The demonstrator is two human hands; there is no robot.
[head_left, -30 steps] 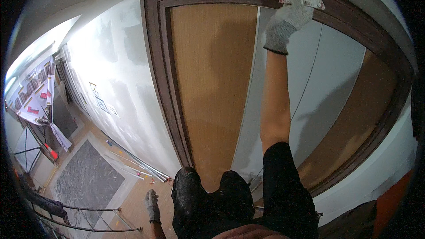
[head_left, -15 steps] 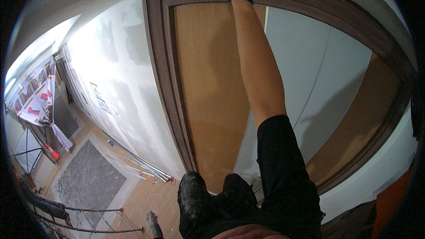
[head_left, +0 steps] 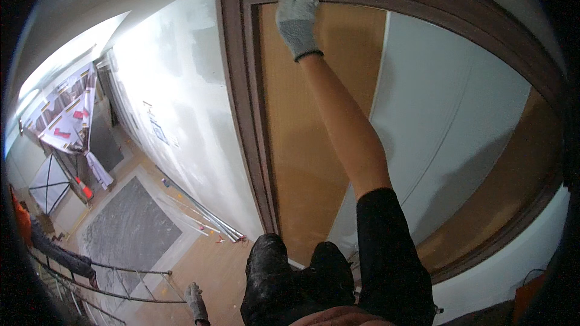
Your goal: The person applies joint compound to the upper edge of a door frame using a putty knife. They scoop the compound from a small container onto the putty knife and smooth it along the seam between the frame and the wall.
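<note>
Dark door frame [head_left: 232, 84]; gloved right hand [head_left: 297, 9] pressing top.

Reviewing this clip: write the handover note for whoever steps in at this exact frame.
Right hand: grey knit glove, arm stretched up, flat on the top of the dark brown wooden door frame; whether it holds anything cannot be told.
Left hand: gloved, hanging low by the metal scaffold rail, holding nothing visible.
The tan wooden door panel is partly under white sheeting.
Done and left: not readable here.

Dim and soft, brightest at far left, fisheye edges bent and black
</note>
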